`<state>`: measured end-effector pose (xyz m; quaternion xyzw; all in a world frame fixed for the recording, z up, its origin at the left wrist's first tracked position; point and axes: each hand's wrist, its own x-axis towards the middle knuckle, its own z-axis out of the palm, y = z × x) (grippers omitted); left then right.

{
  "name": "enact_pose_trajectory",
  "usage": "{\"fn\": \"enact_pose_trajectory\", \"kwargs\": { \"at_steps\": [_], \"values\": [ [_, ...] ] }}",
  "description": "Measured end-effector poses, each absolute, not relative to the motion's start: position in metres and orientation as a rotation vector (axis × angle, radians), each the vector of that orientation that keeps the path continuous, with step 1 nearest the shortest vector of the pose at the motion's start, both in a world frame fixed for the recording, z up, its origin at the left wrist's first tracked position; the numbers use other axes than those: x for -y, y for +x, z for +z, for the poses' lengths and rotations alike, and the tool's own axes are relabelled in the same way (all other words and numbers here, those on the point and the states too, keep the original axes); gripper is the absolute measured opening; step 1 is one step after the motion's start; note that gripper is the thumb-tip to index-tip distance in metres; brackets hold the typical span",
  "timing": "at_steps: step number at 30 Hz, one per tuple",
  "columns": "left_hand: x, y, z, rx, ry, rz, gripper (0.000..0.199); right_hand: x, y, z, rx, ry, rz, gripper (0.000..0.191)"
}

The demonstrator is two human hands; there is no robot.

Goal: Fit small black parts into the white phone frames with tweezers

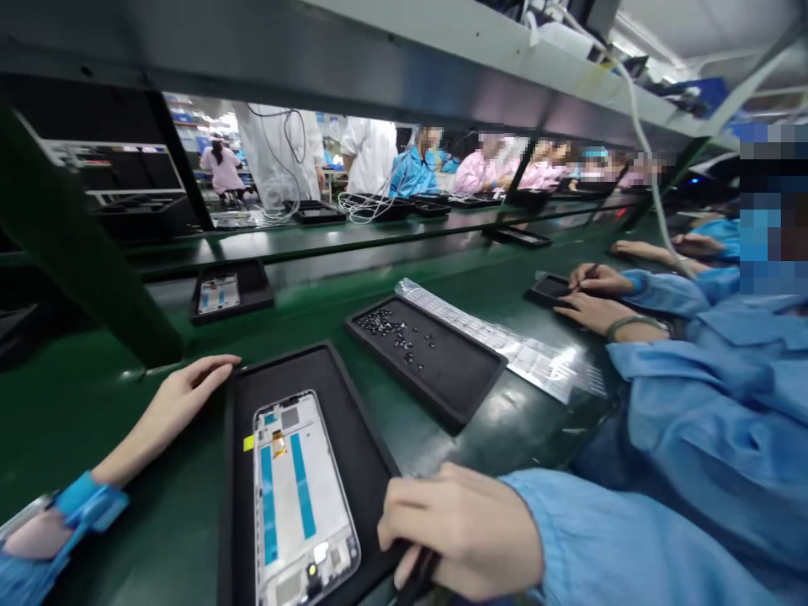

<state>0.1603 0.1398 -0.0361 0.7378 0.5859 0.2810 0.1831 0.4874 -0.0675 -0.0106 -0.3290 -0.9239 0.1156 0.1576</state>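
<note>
A black tray (372, 438) lies in front of me, holding a silver phone frame (328, 471) with two blue strips, an orange flex piece and a yellow tab. My left hand (186, 387) is at the tray's far left corner, thumb and fingers closed on its edge. By the tray's near right edge, my right hand (460, 530) is curled around black tweezers (420, 576), partly hidden under the fingers; their tips are out of sight. Beyond it lies a smaller black tray (454, 362) with many tiny dark parts (395, 328) gathered toward its far left.
A clear plastic strip (492, 337) lies along the small tray. At right, a co-worker's hands (593, 299) work over another black tray (546, 290). A tray with a phone frame (220, 293) stands behind. A green post (94, 244) rises at left; a shelf (379, 76) spans overhead.
</note>
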Motion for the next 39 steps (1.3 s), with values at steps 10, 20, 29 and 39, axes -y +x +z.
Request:
{"fn": "enact_pose_trajectory", "kwargs": {
  "at_steps": [10, 20, 29, 39],
  "values": [
    [-0.116, 0.180, -0.024, -1.696, 2.025, 0.632, 0.037, -0.018, 0.588, -0.005, 2.017, -1.482, 0.180, 0.015],
    [-0.104, 0.201, -0.009, -1.714, 2.024, 0.622, 0.052, -0.032, 0.565, -0.009, 2.087, -1.484, 0.203, 0.009],
    [-0.097, 0.199, -0.016, -1.619, 2.111, 0.620, 0.042, -0.036, 0.573, -0.020, 2.217, -1.415, 0.037, 0.012],
    [-0.060, 0.230, -0.002, -1.476, 2.385, 1.059, 0.033, -0.060, 0.527, 0.019, 1.981, -1.320, 0.637, 0.015]
  ]
}}
